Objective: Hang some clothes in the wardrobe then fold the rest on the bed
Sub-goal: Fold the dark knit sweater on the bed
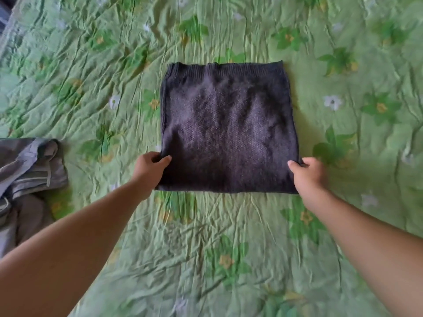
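- Sweater (pixel 226 129): dark knit, folded into a rough rectangle, lying flat on the bed (pixel 229 248) near the middle of the view. Ribbed hem runs along the far edge; near edge is a straight fold.
- Left hand (pixel 148 167): at the sweater's near-left side. Thumb lies on top of the knit, fingers curl under the edge; clamped on the sweater.
- Right hand (pixel 309 172): at the near-right side, mirror pose. Thumb on top, fingers wrapped round the edge; clamped on the sweater.
- Both forearms reach in from the bottom corners, bare, well apart, one on each side of the sweater.
- Whether the gripped edges are lifted off the bed: cannot tell; the rest of the sweater lies flat.
- Bed cover: green, wrinkled, printed with darker green leaves and small white and yellow flowers.
- Grey clothes (pixel 25 179): crumpled heap at the left edge of the view, on the bed, apart from the sweater and just left of the left forearm.
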The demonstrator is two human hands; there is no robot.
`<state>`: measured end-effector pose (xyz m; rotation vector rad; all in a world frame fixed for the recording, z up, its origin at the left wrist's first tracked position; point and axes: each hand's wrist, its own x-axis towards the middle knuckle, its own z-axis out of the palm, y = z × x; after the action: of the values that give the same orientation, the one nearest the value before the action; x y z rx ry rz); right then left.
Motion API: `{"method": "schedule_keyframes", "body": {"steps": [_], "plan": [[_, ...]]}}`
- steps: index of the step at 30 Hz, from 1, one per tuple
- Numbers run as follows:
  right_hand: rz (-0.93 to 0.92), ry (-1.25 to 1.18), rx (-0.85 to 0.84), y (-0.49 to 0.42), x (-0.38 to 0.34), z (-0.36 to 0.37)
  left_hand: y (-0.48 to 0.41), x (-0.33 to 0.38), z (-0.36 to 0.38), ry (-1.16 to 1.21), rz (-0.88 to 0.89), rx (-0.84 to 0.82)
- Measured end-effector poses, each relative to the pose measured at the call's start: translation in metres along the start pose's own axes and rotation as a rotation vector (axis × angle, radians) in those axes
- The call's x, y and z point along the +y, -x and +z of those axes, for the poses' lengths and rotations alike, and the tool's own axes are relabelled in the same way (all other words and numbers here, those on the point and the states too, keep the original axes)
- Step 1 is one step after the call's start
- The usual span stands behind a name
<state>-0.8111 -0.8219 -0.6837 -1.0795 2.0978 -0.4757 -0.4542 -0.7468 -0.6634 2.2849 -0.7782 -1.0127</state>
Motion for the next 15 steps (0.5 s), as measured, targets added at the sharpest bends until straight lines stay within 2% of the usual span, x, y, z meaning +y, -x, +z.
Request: {"method": "schedule_keyframes", "body": {"steps": [6, 9, 12, 15], "plan": [[0.083, -0.202, -0.255, 0.002, 0.023, -0.021, 0.024, -0.018, -0.015, 0.094, -0.097, -0.068], [0.151, -0.172, -0.292, 0.016, 0.047, -0.038, 0.039, -0.047, -0.028, -0.031, -0.119, -0.110], [0.324, -0.227, -0.343, 0.032, 0.079, -0.047, 0.052, -0.069, -0.039, -0.199, -0.161, -0.230], [0.352, -0.086, -0.377, 0.044, 0.100, -0.044, 0.058, -0.076, -0.041, -0.354, -0.206, -0.346]]}}
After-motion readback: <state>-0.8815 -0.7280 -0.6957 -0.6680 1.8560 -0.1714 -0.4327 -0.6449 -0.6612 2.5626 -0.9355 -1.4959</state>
